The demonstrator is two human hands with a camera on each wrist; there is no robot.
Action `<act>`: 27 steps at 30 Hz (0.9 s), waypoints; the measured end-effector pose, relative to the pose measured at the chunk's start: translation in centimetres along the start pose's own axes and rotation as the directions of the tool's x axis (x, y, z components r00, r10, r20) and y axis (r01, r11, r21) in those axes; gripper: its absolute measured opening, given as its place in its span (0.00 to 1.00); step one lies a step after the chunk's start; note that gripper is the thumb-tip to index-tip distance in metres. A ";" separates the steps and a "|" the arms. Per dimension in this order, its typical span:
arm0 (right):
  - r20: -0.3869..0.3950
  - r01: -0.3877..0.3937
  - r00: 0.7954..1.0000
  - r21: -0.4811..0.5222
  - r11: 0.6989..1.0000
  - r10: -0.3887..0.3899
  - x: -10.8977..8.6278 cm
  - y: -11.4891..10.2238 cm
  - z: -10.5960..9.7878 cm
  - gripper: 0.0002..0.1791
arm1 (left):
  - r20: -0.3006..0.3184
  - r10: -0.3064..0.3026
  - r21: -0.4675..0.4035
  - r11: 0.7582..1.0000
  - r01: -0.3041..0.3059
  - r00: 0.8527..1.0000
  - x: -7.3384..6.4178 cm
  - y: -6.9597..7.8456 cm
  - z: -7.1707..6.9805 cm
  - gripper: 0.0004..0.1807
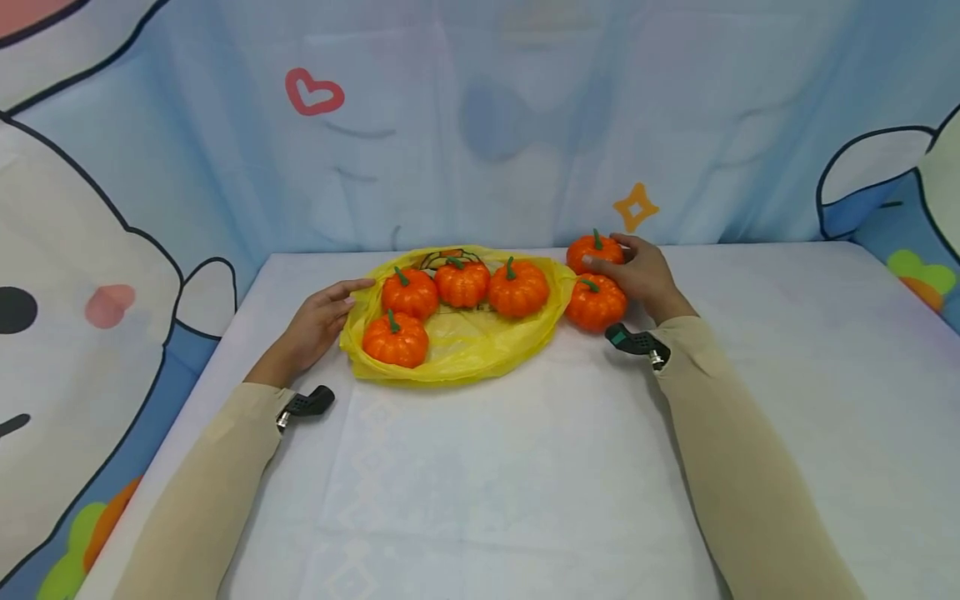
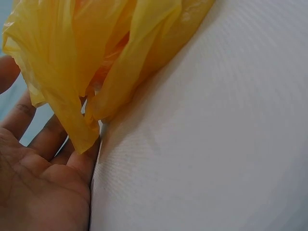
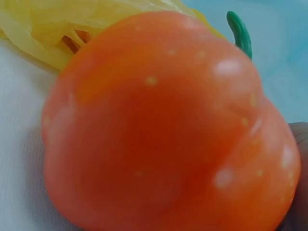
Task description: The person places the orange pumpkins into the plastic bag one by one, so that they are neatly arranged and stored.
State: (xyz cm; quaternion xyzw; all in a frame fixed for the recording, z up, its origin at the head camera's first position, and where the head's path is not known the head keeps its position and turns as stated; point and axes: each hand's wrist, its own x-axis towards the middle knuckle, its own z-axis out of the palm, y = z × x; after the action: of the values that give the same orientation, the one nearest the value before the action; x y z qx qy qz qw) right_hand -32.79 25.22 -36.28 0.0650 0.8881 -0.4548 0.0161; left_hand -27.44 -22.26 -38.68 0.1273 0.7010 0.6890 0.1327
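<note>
So, key relation is bag vs. right hand. The yellow bag sits mid-frame in the head view, a bit left of centre, mouth spread upward, long axis running left-right across the picture. Right hand is off its right end, upper right of centre, thumb and fingers gripping the rear pumpkin. So the bag's mouth lies leftward from that hand, just past the right rim. My read: any carry runs mostly along the bag's long axis, and that rim is what needs clearing.

Front pumpkin is just below the rear one in the frame, hard by the same rim; can't tell if the two touch. Right hand is nearer to both. Right wrist view agrees: bag at upper left, beyond a pumpkin filling most of the frame.

Left hand is at the opposite end, on the left rim, fingers extended; left wrist view shows them against the plastic, no clear pinch. Probably steadying the bag. Four pumpkins lie inside, along the left and far sides, leaving bare plastic toward the bag's lower right.
</note>
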 end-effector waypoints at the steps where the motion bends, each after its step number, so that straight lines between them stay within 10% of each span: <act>1: -0.009 0.000 1.000 -0.001 1.000 0.000 0.0 0.0 0.0 0.54 | -0.001 0.001 -0.002 1.000 -0.001 1.000 0.0 0.0 0.0 0.24; 17: -0.223 0.052 0.975 0.147 0.988 -0.018 -1.2 -2.6 -0.5 0.50 | -0.002 -0.003 0.010 1.000 0.003 1.000 -0.1 0.2 0.1 0.24; 27: -0.183 0.164 0.973 0.130 0.978 -0.139 -3.4 -6.1 0.5 0.47 | -0.006 -0.015 0.018 1.000 0.015 1.000 -0.1 0.4 0.2 0.25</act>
State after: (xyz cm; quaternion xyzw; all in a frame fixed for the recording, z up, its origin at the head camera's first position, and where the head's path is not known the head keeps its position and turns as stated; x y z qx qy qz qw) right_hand -30.19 20.93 -31.35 0.0372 0.8531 -0.5105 -0.1007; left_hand -27.29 -22.10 -38.30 0.1215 0.7084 0.6821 0.1348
